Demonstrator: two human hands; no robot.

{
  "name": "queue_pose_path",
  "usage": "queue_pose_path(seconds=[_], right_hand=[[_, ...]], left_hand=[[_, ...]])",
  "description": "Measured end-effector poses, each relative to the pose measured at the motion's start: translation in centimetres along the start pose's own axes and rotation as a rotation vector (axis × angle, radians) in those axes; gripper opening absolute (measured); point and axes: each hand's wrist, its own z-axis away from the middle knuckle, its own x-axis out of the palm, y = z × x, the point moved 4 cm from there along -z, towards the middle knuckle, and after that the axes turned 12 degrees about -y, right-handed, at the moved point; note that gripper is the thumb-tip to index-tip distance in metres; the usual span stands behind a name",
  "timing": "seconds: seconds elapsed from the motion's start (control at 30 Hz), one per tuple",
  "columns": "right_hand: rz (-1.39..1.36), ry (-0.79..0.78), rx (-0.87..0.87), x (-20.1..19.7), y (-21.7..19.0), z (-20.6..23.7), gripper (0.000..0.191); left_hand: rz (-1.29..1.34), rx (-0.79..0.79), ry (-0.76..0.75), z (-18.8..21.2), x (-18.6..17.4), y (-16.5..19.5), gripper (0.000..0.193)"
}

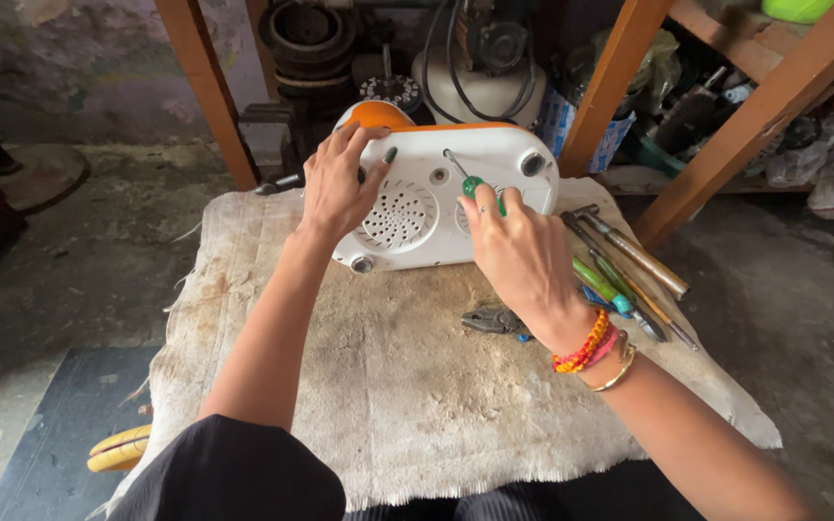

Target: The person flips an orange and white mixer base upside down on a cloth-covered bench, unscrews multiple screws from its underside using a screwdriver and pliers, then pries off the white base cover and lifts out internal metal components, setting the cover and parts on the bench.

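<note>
**A:** What lies nearest the camera?

**B:** A dark-clothed lap, then a table [417, 405] draped in worn, pale cloth. Two bare forearms reach away across it; the right wrist carries beaded and metal bangles [593, 349].

**A:** And beside that wrist?

**B:** Pliers [492, 320] lie on the cloth just left of it. A loose row of hand tools [629, 270], with green, blue and wooden handles, rests to its right.

**A:** What do the hands do?

**B:** The right hand [523, 256] is closed around a green-handled screwdriver [470, 183], its shaft angled up and left onto the underside of a white appliance [446, 198] with an orange edge. The left hand [338, 183] lies spread on the appliance's left end, fingers curled over the top rim, bracing it.

**A:** Where does the appliance sit?

**B:** At the table's far edge, tipped so its perforated base faces the camera, between the two hands and touching both.

**A:** Beyond it?

**B:** Orange wooden frame legs [207, 87], dark machine parts and clutter on the concrete floor.
</note>
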Motion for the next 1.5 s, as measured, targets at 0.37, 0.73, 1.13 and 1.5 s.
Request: queue_pose_path(seconds=[0.37, 0.73, 1.13, 1.5], right_hand=[[0.063, 0.294, -0.242, -1.0, -1.2, 1.3, 0.032], [0.046, -0.023, -0.019, 0.0, 0.1, 0.7, 0.028], [0.016, -0.246, 0.171, 0.0, 0.4, 0.6, 0.05], [0.109, 0.299, -0.277, 0.3, -0.7, 1.8, 0.019]], left_hand=[[0.06, 0.001, 0.033, 0.2, -0.2, 0.2, 0.034], [0.055, -0.015, 0.025, 0.2, 0.0, -0.1, 0.033], [0.062, -0.003, 0.032, 0.4, -0.2, 0.1, 0.033], [0.043, -0.026, 0.016, 0.4, -0.1, 0.0, 0.035]])
